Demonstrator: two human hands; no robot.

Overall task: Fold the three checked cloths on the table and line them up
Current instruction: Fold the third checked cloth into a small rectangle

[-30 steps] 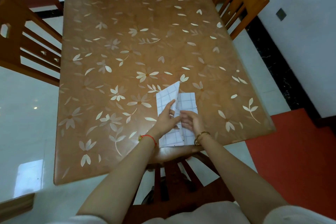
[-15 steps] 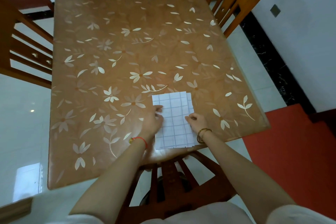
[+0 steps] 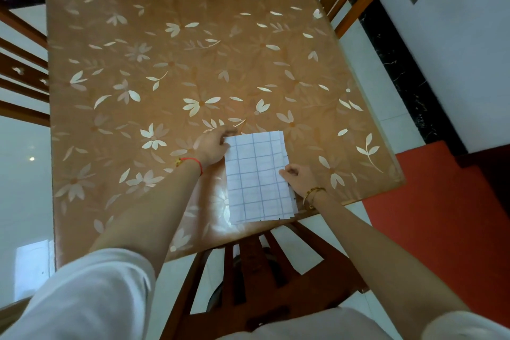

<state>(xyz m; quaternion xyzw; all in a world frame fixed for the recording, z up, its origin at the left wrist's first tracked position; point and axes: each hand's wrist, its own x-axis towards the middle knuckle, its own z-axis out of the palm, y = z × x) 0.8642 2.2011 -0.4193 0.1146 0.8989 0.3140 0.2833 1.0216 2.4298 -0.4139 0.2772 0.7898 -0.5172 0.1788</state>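
At the table (image 3: 165, 63) edge, the left hand (image 3: 214, 146) touches the cloth (image 3: 258, 176), grip unclear; the right hand (image 3: 296, 176) pinches its side. Uneven pull may skew the layers.

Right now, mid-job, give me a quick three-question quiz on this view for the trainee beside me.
1. True or false: the checked cloth lies flat by the near edge of the table.
2. Where is the right hand? A) at the cloth's right edge; B) at the cloth's far left corner; C) off the table altogether.
3. How many checked cloths show in this view?
Key: 1 true; 2 A; 3 one.
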